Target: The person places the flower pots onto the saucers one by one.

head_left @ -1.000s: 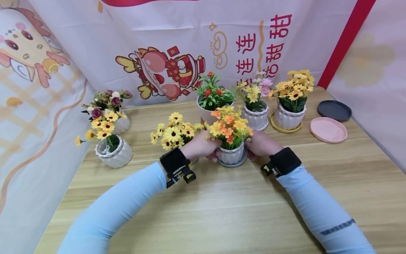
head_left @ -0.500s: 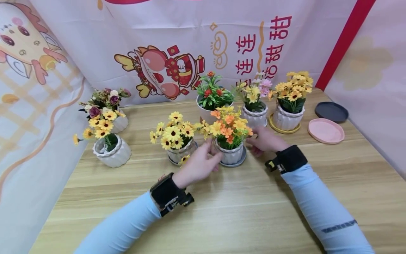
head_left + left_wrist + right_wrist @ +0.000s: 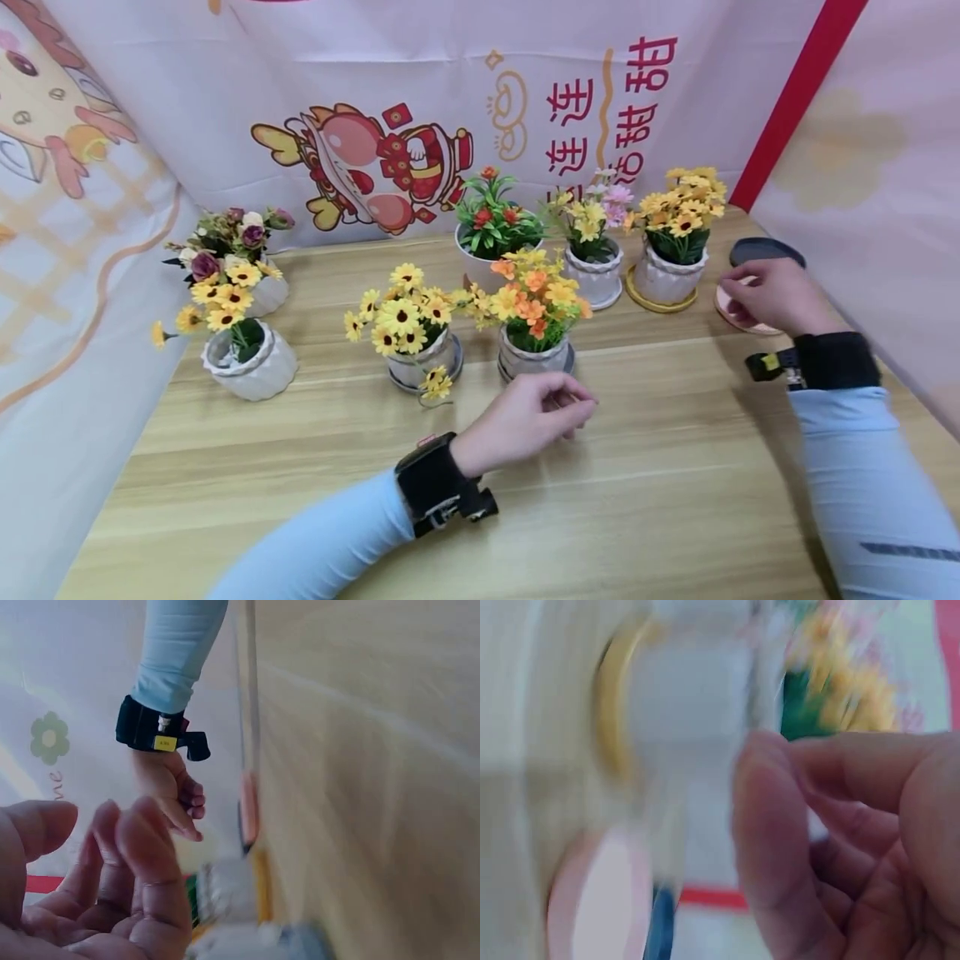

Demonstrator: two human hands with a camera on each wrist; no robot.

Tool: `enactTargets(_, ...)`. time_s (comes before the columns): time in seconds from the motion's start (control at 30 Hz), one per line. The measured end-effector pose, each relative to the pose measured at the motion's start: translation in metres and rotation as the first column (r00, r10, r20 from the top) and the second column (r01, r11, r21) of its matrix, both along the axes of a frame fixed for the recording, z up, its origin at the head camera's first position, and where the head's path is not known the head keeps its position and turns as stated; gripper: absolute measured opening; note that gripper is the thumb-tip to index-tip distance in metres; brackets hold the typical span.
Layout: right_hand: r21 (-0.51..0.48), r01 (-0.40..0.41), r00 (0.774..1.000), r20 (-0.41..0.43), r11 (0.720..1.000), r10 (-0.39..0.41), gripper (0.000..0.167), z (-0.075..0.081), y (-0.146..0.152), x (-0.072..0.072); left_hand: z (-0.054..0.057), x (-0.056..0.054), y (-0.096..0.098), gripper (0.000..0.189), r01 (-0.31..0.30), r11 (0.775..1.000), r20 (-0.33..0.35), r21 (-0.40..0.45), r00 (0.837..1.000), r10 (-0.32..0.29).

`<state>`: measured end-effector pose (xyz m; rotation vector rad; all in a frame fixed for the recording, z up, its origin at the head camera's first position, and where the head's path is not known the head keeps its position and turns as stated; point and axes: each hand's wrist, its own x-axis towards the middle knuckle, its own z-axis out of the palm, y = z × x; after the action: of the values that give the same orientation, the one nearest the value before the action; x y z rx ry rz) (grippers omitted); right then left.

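My left hand [image 3: 528, 417] hovers over the wooden table with loosely bent fingers and nothing in them. Just behind it stands a white pot of orange and yellow flowers [image 3: 536, 304] on a grey-blue saucer [image 3: 571, 360]. Over the pink saucer [image 3: 757, 323] is my right hand [image 3: 780, 296], partly covering it. In the right wrist view its thumb and index finger come close together with nothing seen between them, and the pink saucer [image 3: 604, 900] lies apart from them. A dark grey saucer [image 3: 768, 250] lies behind that hand.
A potted yellow daisy plant [image 3: 401, 317] on a saucer stands left of the orange one. Along the back are a red-flowered pot [image 3: 495, 225], a pink-and-yellow one [image 3: 592, 271] and a yellow-flowered pot [image 3: 675, 275] on a yellow saucer [image 3: 660, 305]. Two pots, one yellow-flowered [image 3: 251, 367], stand at left.
Both hands have come away from the orange-flowered pot. The left has drawn back toward the front; the right has swung rightward to the pink saucer. The pot stays on its saucer.
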<state>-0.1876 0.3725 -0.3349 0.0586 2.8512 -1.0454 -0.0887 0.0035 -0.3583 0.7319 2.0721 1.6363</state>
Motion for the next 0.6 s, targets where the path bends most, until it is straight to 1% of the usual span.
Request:
enactTargets(0.07, 0.047, 0.053, 0.998, -0.021, 0.998, -0.052, 0.037, -0.004, 0.025, 0.000, -0.004, -0.005, 0.016, 0.017, 0.001, 1.000, 0.078, 0.027, 0.997, -0.003)
enactTargets(0.13, 0.115, 0.088, 0.996, -0.030, 0.989, -0.085, 0.036, -0.008, 0.048, 0.000, -0.009, -0.009, 0.032, 0.021, -0.003, 0.999, 0.165, 0.043, 0.986, -0.004)
enactTargets(0.17, 0.157, 0.102, 0.995, -0.033, 0.982, -0.098, 0.035, -0.010, 0.058, 0.001, -0.010, -0.011, 0.040, 0.022, -0.004, 0.999, 0.209, 0.050, 0.978, -0.007)
enactTargets(0.23, 0.231, 0.123, 0.992, -0.025, 0.965, -0.121, 0.035, -0.013, 0.074, 0.001, -0.013, -0.015, 0.055, 0.027, 0.002, 0.998, 0.270, 0.055, 0.963, -0.017)
enactTargets(0.3, 0.260, 0.123, 0.991, 0.015, 0.958, -0.132, 0.037, -0.016, 0.088, 0.002, -0.016, -0.018, 0.068, 0.033, 0.005, 0.999, 0.307, 0.053, 0.952, -0.021)
enactTargets(0.4, 0.223, 0.110, 0.983, 0.121, 0.968, -0.140, 0.043, -0.021, 0.103, 0.000, -0.018, -0.023, 0.086, 0.046, -0.004, 1.000, 0.334, 0.027, 0.943, -0.006)
enactTargets(0.47, 0.174, 0.117, 0.969, 0.198, 0.978, -0.151, 0.048, -0.026, 0.110, -0.002, -0.020, -0.026, 0.095, 0.051, -0.021, 1.000, 0.347, 0.003, 0.938, 0.019)
enactTargets(0.53, 0.142, 0.111, 0.961, 0.238, 0.984, -0.143, 0.054, -0.030, 0.114, -0.005, -0.021, -0.029, 0.104, 0.055, -0.046, 0.999, 0.359, -0.013, 0.932, 0.048)
enactTargets(0.6, 0.122, 0.107, 0.958, 0.253, 0.987, -0.135, 0.057, -0.033, 0.116, -0.007, -0.023, -0.032, 0.110, 0.057, -0.066, 0.997, 0.365, -0.030, 0.928, 0.072)
